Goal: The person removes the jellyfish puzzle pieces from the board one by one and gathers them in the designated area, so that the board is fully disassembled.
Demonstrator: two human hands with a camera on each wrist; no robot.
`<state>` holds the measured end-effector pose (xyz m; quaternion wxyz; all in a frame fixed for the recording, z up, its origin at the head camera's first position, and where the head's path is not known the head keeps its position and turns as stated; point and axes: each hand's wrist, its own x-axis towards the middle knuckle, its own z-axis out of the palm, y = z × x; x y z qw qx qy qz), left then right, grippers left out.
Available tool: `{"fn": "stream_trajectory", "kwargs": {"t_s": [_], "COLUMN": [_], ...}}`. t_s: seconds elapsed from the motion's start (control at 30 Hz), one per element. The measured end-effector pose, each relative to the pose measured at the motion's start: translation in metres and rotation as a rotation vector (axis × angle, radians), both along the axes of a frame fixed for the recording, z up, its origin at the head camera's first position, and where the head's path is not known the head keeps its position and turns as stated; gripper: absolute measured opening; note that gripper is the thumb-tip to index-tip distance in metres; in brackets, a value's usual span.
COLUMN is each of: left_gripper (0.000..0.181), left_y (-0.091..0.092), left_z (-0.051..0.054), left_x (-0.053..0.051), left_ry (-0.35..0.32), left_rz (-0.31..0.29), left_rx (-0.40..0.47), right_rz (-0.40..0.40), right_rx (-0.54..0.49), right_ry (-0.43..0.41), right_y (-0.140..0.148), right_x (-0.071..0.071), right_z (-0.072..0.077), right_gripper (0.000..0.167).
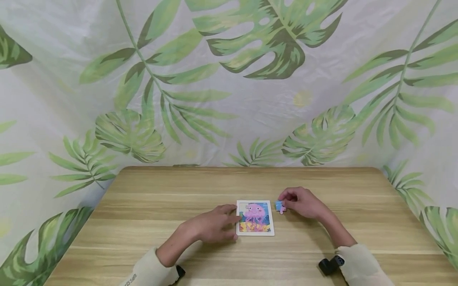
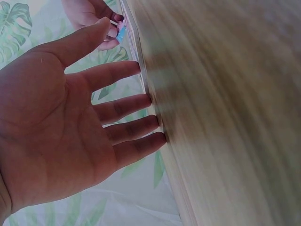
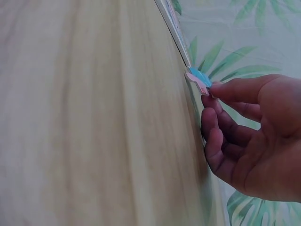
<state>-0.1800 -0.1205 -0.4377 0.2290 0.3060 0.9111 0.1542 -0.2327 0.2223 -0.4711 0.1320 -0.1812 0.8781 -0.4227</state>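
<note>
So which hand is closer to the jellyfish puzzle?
Left. The left hand is right at the puzzle's left edge, while the right hand is off to its right, apart from it, pinching a piece.

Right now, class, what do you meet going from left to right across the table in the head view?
Left sleeve, left hand, puzzle, piece, right hand, right sleeve.

The puzzle board (image 1: 255,218) lies left of the piece (image 1: 279,205).
</note>
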Motion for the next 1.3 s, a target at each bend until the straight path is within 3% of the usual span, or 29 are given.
{"fn": "stream_trajectory", "kwargs": {"t_s": [1.3], "left_gripper": [0.061], "left_y": [-0.0001], "left_z": [0.0017], "left_x": [0.0012], "left_ry": [-0.005], "left_rz": [-0.004], "left_rx": [-0.005], "right_rz": [-0.009], "right_rx": [0.119], "right_ry": [0.05], "right_y": [-0.0065], "right_x": [-0.0009], "right_z": [-0.0016], "right_gripper": [0.015]}}
